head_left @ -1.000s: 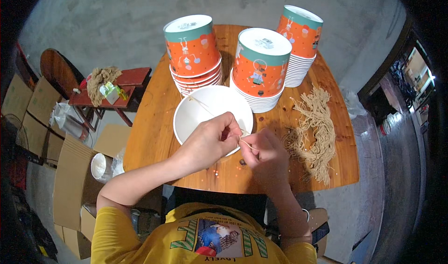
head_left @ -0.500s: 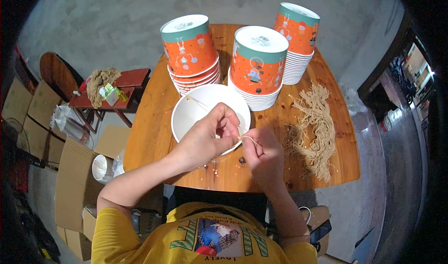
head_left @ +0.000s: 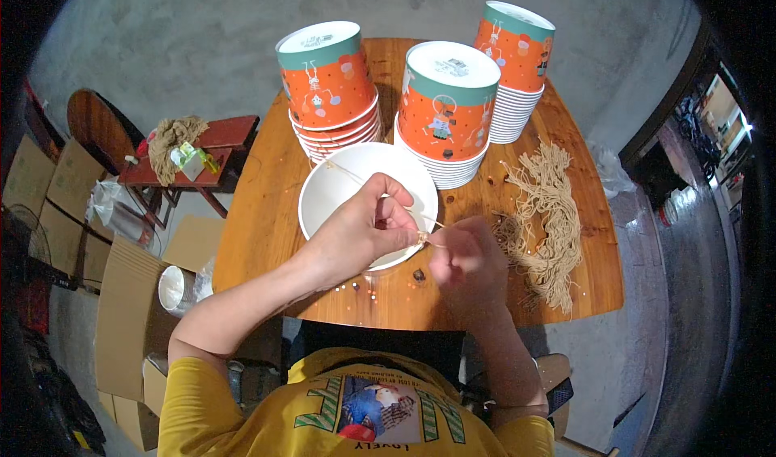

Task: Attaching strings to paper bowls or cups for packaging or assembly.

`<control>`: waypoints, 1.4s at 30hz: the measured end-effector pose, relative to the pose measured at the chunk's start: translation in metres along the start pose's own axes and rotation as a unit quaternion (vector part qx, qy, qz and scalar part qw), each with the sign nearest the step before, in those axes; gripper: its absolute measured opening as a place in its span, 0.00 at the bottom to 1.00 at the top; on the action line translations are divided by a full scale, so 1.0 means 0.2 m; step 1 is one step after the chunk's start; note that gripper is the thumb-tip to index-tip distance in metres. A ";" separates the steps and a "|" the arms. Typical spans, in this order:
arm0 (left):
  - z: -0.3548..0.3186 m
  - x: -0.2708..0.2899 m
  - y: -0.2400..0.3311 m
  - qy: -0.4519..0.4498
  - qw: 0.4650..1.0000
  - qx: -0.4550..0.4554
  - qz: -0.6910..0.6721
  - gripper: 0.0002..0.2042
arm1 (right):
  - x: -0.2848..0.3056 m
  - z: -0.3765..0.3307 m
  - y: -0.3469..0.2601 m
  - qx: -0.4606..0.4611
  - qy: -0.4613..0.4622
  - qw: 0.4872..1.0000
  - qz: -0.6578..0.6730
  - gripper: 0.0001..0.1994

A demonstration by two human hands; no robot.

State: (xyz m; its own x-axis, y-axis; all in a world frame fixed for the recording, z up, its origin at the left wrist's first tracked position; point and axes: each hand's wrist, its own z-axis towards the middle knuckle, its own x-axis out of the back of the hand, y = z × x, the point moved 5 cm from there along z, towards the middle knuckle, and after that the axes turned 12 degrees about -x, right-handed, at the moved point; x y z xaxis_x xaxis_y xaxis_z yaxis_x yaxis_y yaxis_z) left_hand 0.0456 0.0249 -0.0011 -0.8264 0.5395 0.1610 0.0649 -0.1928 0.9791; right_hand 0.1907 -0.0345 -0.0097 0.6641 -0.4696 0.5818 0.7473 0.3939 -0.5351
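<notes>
My left hand (head_left: 365, 229) hovers over the near rim of a white bowl (head_left: 335, 189) and pinches a thin, pale string (head_left: 352, 174) that runs back across the bowl. My right hand (head_left: 467, 265) is just right of it, fingers closed on the same string's near end. What looks like a small bead sits where the two hands meet. Small beads (head_left: 365, 289) lie scattered on the wooden table (head_left: 257, 224) in front of the bowl.
Three stacks of orange-and-teal paper cups (head_left: 447, 109) stand upside down behind the bowl. A pile of tan strings (head_left: 550, 214) lies at the right. Left of the table are a red stool (head_left: 212, 151) with a bundle, a wooden chair and cardboard boxes (head_left: 121, 295).
My hands stayed over the bowl's near rim, shifting slightly left as they work the string. The view has tilted a little.
</notes>
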 end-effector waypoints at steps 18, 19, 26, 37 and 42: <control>0.00 -0.01 0.01 -0.014 1.000 -0.002 -0.008 0.16 | 0.01 0.03 0.00 0.018 -0.030 0.999 -0.027 0.12; 0.00 -0.01 0.01 -0.016 1.000 -0.003 -0.010 0.16 | 0.01 0.03 0.01 0.020 -0.040 0.999 -0.020 0.12; -0.01 -0.02 0.02 -0.027 0.999 -0.008 0.018 0.17 | 0.01 0.01 0.06 0.055 -0.045 0.997 0.014 0.14; -0.01 -0.02 0.01 -0.020 0.998 -0.033 0.047 0.16 | 0.05 0.06 -0.01 0.158 -0.085 0.983 -0.029 0.20; -0.01 -0.01 0.01 -0.011 0.998 -0.037 0.040 0.15 | 0.05 0.06 -0.03 0.203 -0.093 0.974 -0.049 0.18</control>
State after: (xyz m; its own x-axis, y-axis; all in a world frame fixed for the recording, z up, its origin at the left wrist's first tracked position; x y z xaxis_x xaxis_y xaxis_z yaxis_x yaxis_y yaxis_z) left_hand 0.0470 0.0223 -0.0002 -0.8073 0.5383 0.2418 0.0883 -0.2948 0.9515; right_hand 0.1933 -0.0323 0.0066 0.5535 -0.3841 0.7390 0.7294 0.6518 -0.2076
